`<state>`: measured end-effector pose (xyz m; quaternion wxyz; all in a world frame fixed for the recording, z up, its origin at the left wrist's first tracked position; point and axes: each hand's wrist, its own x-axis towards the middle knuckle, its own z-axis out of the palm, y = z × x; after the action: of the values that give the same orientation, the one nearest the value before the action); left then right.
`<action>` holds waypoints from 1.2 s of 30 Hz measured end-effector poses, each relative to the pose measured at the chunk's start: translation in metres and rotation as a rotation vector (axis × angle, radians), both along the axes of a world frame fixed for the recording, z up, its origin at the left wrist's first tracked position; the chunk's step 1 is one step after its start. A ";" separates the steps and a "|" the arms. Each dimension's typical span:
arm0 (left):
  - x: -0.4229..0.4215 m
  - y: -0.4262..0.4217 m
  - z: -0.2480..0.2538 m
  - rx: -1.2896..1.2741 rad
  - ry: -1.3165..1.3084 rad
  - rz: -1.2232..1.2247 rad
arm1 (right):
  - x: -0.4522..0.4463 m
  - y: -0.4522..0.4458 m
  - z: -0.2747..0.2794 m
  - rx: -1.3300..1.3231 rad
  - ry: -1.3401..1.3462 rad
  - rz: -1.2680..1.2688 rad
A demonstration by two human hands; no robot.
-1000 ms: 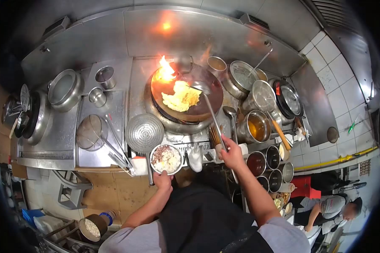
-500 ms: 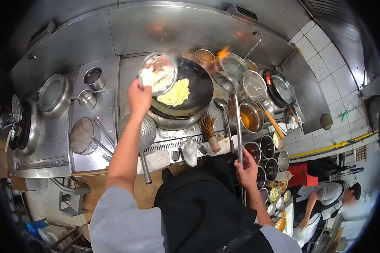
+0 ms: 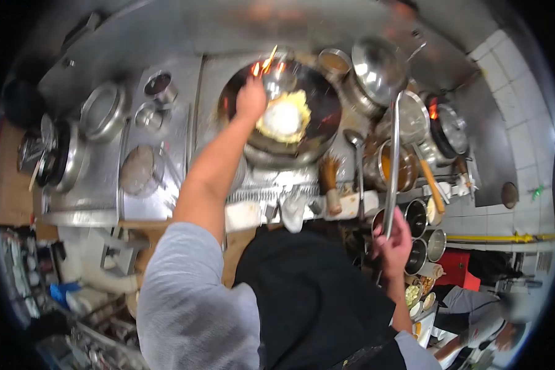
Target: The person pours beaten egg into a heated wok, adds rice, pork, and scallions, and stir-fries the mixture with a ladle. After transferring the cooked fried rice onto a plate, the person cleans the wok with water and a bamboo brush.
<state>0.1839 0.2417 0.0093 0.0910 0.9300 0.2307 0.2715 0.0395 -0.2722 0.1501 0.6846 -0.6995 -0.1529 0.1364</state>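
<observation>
My left hand [image 3: 251, 100], smeared by motion, is over the left side of the black wok [image 3: 324, 114]. It grips a metal bowl [image 3: 282, 80], which looks tipped and is blurred, with orange glints beside it. Below the bowl, a white mound of what looks like rice [image 3: 283, 118] lies on yellow cooked egg [image 3: 303, 110] in the wok. My right hand [image 3: 393, 242] is wrapped round the long handle of a ladle [image 3: 393, 166]. Its big shiny bowl end is raised over the pots to the right of the wok.
A bamboo brush [image 3: 330, 185] and a spoon-like utensil [image 3: 357, 160] rest at the stove's front. A pot of amber liquid [image 3: 404, 169] and a strainer [image 3: 413, 117] are at right. Steel pots and a sieve [image 3: 143, 169] stand left. Another person [image 3: 475, 314] works at lower right.
My left hand has moved forward over the wok and tipped the bowl; the white food now lies on the egg. My right hand has lifted the ladle. The view has shifted.
</observation>
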 end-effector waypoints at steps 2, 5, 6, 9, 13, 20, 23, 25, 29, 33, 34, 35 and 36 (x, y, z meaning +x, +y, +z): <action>-0.021 0.007 0.042 -0.094 -0.081 0.082 | 0.030 0.014 0.013 0.269 0.246 0.154; -0.065 0.015 0.084 -0.247 -0.178 0.348 | 0.087 0.034 0.001 0.704 0.752 0.449; -0.089 0.013 0.093 -0.321 -0.256 0.373 | 0.099 0.048 -0.002 0.720 0.875 0.432; -0.174 -0.009 0.099 -1.031 -0.625 0.296 | 0.130 0.089 -0.040 0.710 1.258 0.304; -0.335 -0.065 0.038 -1.229 -0.858 0.577 | 0.148 0.111 -0.039 0.527 1.151 0.460; -0.499 -0.244 0.030 -1.187 -1.186 1.080 | 0.220 0.157 0.045 0.468 0.314 0.840; -0.504 -0.291 0.039 -1.121 -1.327 1.178 | 0.268 0.199 0.060 -0.082 -0.620 0.582; -0.515 -0.315 0.032 -1.082 -1.443 1.160 | 0.288 0.239 0.063 0.028 -0.803 0.407; -0.551 -0.348 0.018 -1.026 -1.619 1.256 | 0.313 0.316 0.066 0.355 -0.345 0.593; -0.623 -0.398 -0.007 -0.850 -1.854 1.411 | 0.330 0.361 0.079 0.327 -0.277 0.608; -0.640 -0.413 -0.012 -0.725 -1.930 1.519 | 0.340 0.371 0.077 0.335 -0.239 0.747; -0.657 -0.426 -0.021 -0.603 -2.001 1.616 | 0.333 0.377 0.079 0.352 -0.246 0.775; -0.676 -0.441 -0.035 -0.462 -2.104 1.614 | 0.328 0.383 0.078 0.339 -0.268 0.759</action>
<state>-0.4921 -0.1994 -0.0257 0.1929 -0.1494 0.5711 0.7838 0.3678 0.1103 0.2283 0.6653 -0.4830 -0.5069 0.2593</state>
